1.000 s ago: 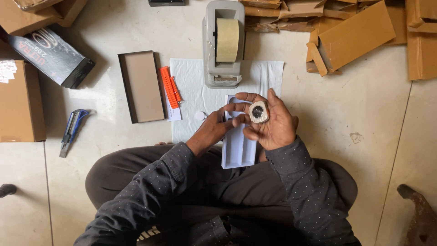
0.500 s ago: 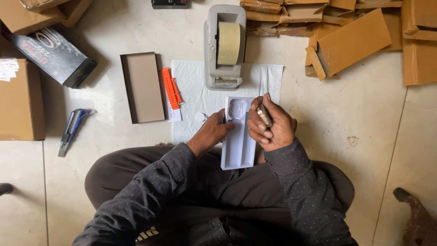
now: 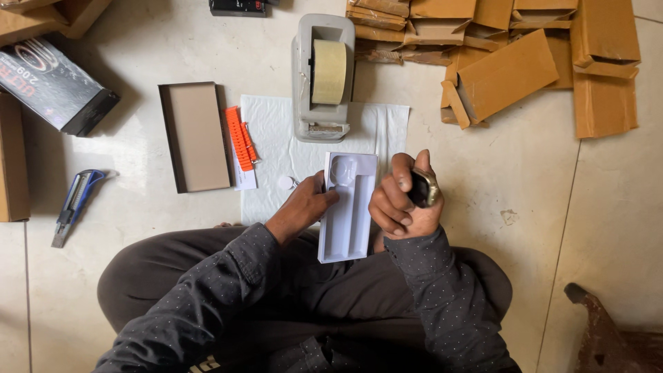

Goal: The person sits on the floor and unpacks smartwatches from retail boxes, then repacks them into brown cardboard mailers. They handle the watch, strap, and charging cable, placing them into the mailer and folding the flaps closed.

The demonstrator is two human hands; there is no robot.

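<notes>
A white moulded plastic tray (image 3: 349,207) lies lengthwise in front of me, its near end over my lap. My left hand (image 3: 304,206) rests against the tray's left edge, fingers curled on it. My right hand (image 3: 402,200) sits just right of the tray and grips a small dark watch body with a gold-coloured rim (image 3: 423,188), turned on its side. An orange watch strap (image 3: 239,138) lies on the left part of the white paper sheet (image 3: 276,131).
A grey tape dispenser with a tan roll (image 3: 323,77) stands beyond the tray. An open brown box lid (image 3: 195,136), a black box (image 3: 52,84), and a blue utility knife (image 3: 74,204) lie left. Folded cardboard boxes (image 3: 511,69) are piled at the back right.
My right hand has turned the watch body from face-up to edge-on and shifted it right of the tray. My left hand left the watch and now touches the tray's edge.
</notes>
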